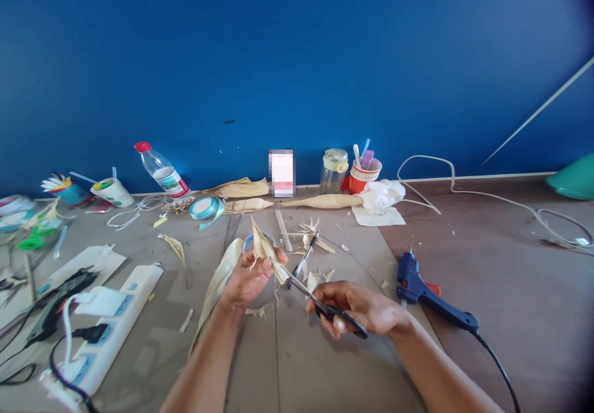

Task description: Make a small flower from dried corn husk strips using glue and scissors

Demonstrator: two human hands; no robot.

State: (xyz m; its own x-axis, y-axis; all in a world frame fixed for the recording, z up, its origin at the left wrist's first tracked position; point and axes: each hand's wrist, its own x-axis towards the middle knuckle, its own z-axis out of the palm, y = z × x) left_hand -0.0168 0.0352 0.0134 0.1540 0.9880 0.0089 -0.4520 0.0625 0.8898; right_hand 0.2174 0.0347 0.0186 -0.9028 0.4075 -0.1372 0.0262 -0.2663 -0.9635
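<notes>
Between the thumb and fingers of my left hand [247, 282] is a pale dried corn husk piece [262, 246], its pointed end upward. My right hand [359, 306] grips black-handled scissors [343, 319], with fingers in the loops. Their blades reach left to the husk's lower end; whether they are cutting into it I cannot tell. A larger husk [221, 283] lies beside my left forearm. Behind the scissors a black pen [306, 255] rests among husk scraps [320, 278]. A roll partly shows behind my left hand.
At right lies a blue glue gun [431, 302] with its cord. A white power strip [123, 320] with plugs and cables occupies the left. Along the blue wall stand a bottle [162, 169], a glass jar [333, 172], paper cups [365, 175] and a ribbon roll [203, 208].
</notes>
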